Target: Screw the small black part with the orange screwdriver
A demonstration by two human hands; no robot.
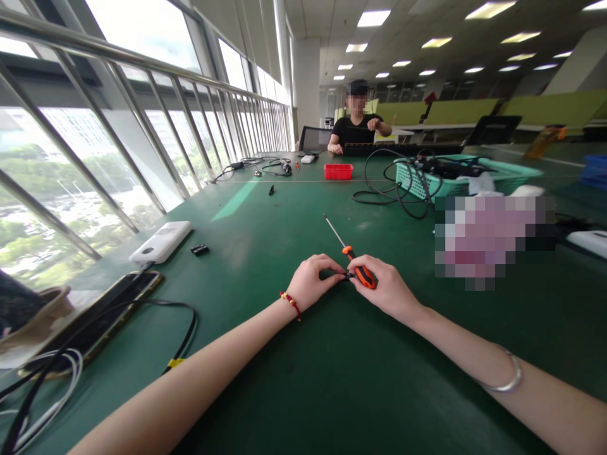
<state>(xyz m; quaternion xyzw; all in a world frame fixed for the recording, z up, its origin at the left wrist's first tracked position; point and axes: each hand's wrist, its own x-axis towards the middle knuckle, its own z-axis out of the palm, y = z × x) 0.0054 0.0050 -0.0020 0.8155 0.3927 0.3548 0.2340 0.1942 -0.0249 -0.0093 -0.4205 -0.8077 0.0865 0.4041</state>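
My right hand (385,285) is closed around the orange and black handle of a screwdriver (364,274), whose metal shaft points away to the upper left. Between the fingertips of both hands sits a small black part (349,276), mostly covered, so its kind does not show. My left hand (313,279) pinches this part from the left side, thumb and fingers together. A red beaded bracelet circles the left wrist. Both hands are just above or on the green table (284,379); I cannot tell whether they rest on it.
To the left lie a white device (162,242), a small black piece (200,249), a phone (95,322) and cables. Further back are a red bin (338,172), a teal basket (450,186) with cables, and a blurred pink patch (488,234). A person (358,129) sits opposite.
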